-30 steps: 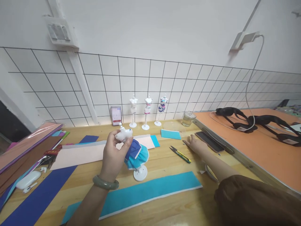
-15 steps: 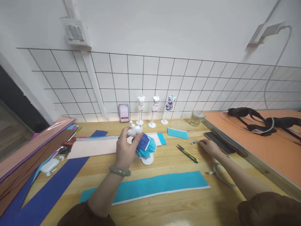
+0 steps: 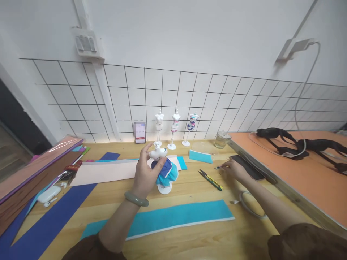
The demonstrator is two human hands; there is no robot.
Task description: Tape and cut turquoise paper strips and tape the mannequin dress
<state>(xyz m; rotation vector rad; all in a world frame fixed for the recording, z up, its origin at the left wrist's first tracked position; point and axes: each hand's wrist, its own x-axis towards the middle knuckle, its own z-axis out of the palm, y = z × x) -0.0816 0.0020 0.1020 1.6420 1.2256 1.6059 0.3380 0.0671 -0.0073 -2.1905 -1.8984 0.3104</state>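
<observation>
My left hand (image 3: 146,171) is wrapped round the torso of a small white mannequin (image 3: 158,153), which leans to the left over its white round base. The mannequin wears a dark blue cloth over a turquoise gathered skirt (image 3: 168,176). On the right, my right hand (image 3: 230,169) is low over the table with its fingertips pressed together beside tiny blue scraps (image 3: 217,167); what they pinch is too small to make out. Yellow-and-black thread snips (image 3: 210,180) lie between the hands. A long turquoise cloth strip (image 3: 179,218) lies in front.
Three small mannequins (image 3: 175,124) and a phone (image 3: 140,133) stand at the back. A glass jar (image 3: 222,140), a dark phone (image 3: 248,167) and a cable coil (image 3: 252,204) are at right. Blue cloth (image 3: 54,220), pink cloth (image 3: 105,172) and an earbud case (image 3: 49,194) lie left.
The view has shifted slightly. My right hand has moved a little left, closer to the tiny blue scraps. The mannequin's torso in my left hand has come a little more upright.
</observation>
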